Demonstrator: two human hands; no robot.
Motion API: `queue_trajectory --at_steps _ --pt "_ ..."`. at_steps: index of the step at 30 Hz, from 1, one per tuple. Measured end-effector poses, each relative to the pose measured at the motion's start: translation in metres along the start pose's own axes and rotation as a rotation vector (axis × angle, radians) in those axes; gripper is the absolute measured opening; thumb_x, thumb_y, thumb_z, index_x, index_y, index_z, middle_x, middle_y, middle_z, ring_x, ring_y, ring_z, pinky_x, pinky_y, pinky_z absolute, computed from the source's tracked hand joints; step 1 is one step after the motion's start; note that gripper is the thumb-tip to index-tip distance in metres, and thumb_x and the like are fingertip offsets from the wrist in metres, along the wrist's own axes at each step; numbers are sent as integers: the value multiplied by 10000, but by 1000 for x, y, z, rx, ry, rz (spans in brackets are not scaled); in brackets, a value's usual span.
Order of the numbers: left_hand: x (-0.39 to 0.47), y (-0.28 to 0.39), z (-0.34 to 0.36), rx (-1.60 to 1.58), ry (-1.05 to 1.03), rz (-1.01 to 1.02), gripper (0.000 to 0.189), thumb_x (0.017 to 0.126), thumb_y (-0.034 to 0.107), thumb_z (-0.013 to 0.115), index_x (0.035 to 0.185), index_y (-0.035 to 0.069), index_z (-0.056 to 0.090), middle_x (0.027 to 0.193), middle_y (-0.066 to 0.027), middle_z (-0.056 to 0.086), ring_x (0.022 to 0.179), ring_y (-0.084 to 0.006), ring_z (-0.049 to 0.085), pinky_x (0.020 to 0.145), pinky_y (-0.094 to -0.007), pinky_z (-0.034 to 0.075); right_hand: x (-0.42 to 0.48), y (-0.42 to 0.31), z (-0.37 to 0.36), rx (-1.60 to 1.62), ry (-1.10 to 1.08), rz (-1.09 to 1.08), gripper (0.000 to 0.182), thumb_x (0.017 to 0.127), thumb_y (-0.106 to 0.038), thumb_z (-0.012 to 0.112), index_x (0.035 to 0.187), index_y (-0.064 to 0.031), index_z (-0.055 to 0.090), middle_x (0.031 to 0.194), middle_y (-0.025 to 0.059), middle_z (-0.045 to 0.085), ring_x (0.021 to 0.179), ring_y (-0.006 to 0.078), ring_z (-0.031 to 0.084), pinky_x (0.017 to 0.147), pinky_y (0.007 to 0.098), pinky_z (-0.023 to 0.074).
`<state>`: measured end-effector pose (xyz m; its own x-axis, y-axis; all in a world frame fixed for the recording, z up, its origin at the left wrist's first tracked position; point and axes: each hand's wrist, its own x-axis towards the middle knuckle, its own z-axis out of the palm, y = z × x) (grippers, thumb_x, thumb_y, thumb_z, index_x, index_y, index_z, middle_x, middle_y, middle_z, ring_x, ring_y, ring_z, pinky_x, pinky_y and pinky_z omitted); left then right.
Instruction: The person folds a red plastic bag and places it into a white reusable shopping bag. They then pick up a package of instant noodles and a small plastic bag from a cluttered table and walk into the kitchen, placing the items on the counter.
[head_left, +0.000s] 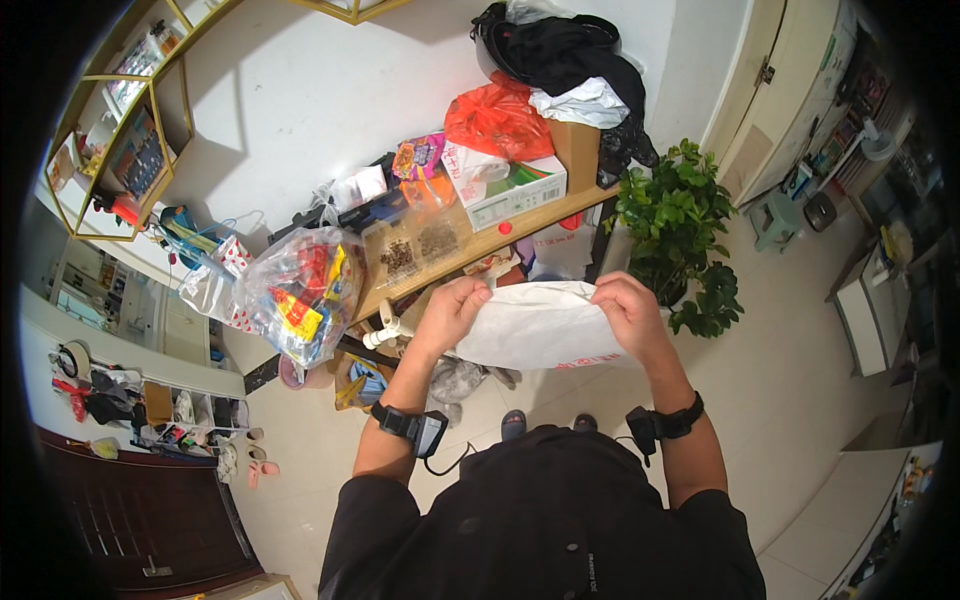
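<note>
A white bag (536, 330) with red printing hangs between my hands, its upper edge drawn out sideways. My left hand (459, 304) pinches the left end of that edge between thumb and fingers. At the other end my right hand (624, 304) grips the edge the same way. Behind the bag stands a narrow wooden-topped table (427, 262); two clear plastic trays with dark bits lie on it, one being a tray (399, 256) at the left. A clear plastic bag (307, 292) full of colourful packets rests at the table's left end. What the white bag contains is hidden.
A printed carton (517, 196) carries a red plastic bag (499, 124); dark clothing (570, 56) is piled behind. A leafy potted plant (675, 225) stands at the table's right end. On the floor, a grey furry animal (457, 381) lies below the bag, near my feet (514, 425).
</note>
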<state>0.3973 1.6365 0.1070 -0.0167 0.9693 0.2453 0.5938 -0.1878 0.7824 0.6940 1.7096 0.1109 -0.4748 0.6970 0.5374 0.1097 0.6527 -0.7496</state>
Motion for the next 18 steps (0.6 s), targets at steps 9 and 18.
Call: queue_trajectory --at_steps 9,18 --pt "13 31 -1 163 115 387 173 898 161 647 1014 35 672 1090 -126 636 1000 -284 609 854 -359 488 5 0 11 3 -22 3 93 855 42 599 914 -14 643 948 120 643 798 247 627 696 307 497" --pt "29 39 15 74 -197 447 225 817 76 707 1041 66 694 1197 -155 588 1104 -328 574 922 -397 477 8 -8 21 -58 11 -55 129 837 29 628 960 5 656 911 132 662 800 262 648 703 325 514"
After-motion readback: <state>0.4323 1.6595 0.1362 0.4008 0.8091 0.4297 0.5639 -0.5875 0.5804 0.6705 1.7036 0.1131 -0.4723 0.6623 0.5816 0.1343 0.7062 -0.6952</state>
